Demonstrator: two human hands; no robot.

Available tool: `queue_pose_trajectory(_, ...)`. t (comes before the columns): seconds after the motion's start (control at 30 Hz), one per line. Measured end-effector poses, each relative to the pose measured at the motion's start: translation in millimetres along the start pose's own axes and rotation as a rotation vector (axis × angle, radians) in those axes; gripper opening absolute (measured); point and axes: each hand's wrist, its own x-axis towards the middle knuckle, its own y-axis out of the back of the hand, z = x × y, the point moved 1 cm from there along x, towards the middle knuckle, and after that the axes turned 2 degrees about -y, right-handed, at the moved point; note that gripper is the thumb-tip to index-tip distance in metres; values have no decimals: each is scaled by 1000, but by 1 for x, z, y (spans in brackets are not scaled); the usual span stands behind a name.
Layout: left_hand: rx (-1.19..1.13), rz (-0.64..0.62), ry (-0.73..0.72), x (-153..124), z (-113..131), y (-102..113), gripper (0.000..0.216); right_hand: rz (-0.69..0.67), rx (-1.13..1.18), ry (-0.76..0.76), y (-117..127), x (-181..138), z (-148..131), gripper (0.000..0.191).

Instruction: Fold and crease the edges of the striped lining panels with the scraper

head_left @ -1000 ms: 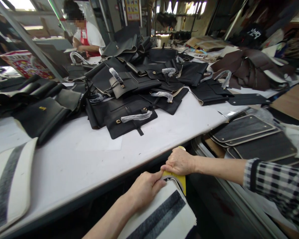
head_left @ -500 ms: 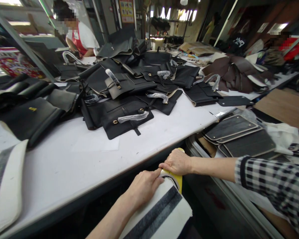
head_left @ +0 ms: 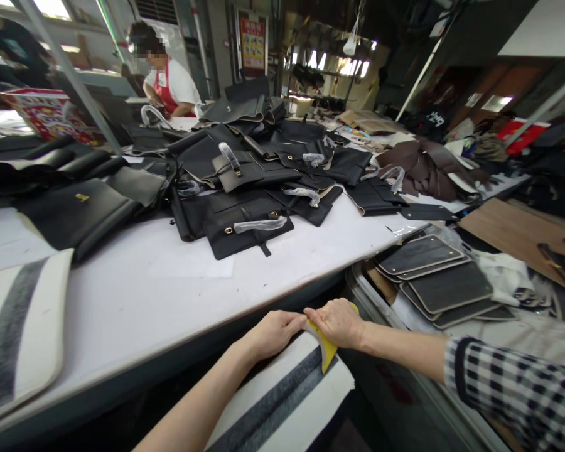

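Observation:
A white panel with a broad dark stripe [head_left: 324,395] slants up from the bottom of the head view, just off the table's front edge. My left hand [head_left: 275,333] is closed on its upper edge, the fingertips partly hidden. Close beside it, my right hand [head_left: 338,323] grips a curved yellow strip [head_left: 328,355] with a pale underside. The strip's lower end hangs over the panel's stripe. Both hands nearly touch at the thumbs. A similar striped white panel [head_left: 49,320] lies on the table at the left.
Black bags [head_left: 249,226] with plastic-wrapped handles pile up across the white table [head_left: 169,314]. Brown pieces [head_left: 424,166] lie farther back. Dark panels [head_left: 452,285] are stacked at the right. A person in a red apron [head_left: 174,88] works behind the table.
My right hand has moved slightly down, and the yellow strip now shows more, hanging over the panel. My left hand stays at the panel's edge. The view has shifted a little.

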Motion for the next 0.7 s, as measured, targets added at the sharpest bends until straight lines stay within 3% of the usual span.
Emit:
queue_pose_trajectory(0.17,-278,-36,59,18,-9,2,72,-2,-28,-68,0,-8,-5,73)
queue_pose_trajectory(0.37,-440,-72,106,35,-21,-10,61,-26,-48,-112,-1,-21,-9,75)
queue_pose_trajectory(0.7,-541,-162,-18,38,-22,-11,42,-82,-16,-190,-2,-33,-12,72)
